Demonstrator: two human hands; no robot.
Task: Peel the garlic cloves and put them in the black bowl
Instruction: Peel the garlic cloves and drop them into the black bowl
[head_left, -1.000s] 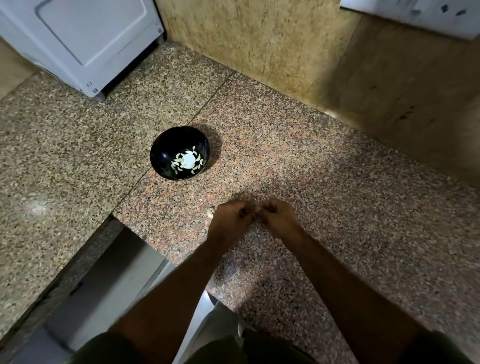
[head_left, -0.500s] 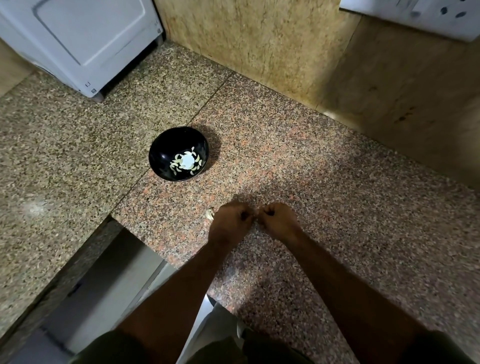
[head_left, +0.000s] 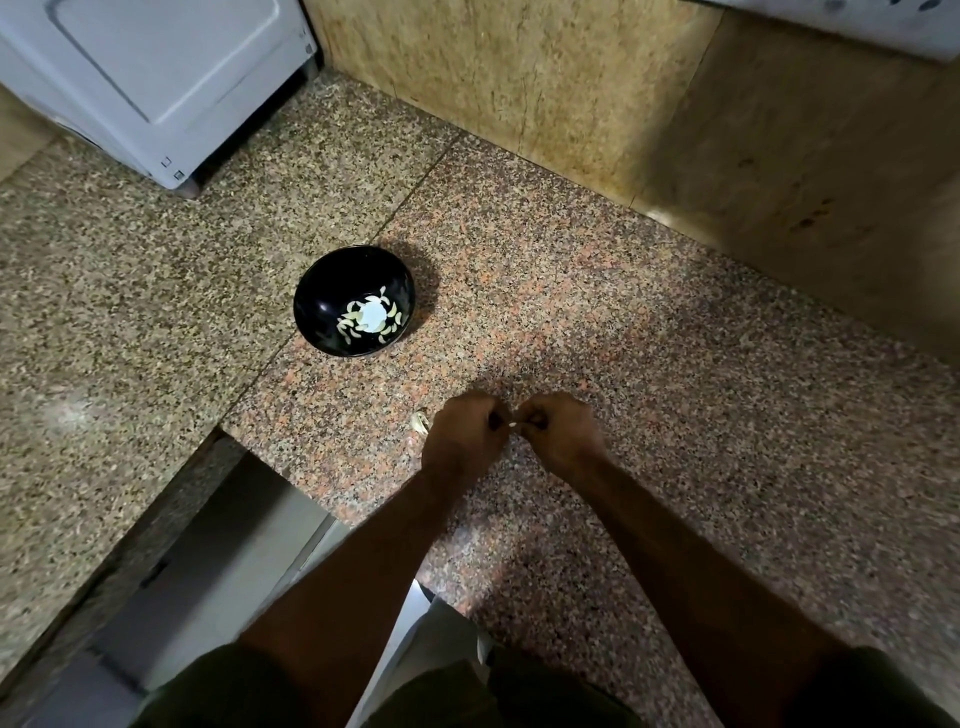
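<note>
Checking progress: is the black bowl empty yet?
Not empty: black bowl upright on the countertop, holding pale peeled cloves.

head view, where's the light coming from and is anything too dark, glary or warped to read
Head view: light seems to come from the upper left, since the black bowl throws its shadow to the right; a glare spot sits in the bowl's bottom; the wall at right falls into dark shade; wide-angle bending curves the counter edges; the left hand and right hand are dim, with only a white speck of garlic clove showing between them.

Home kitchen: speckled granite countertop (head_left: 675, 415), stone backsplash (head_left: 519, 78), white appliance (head_left: 156, 78) in corner, black bowl (head_left: 322, 296) of peeled garlic cloves (head_left: 358, 322).
</note>
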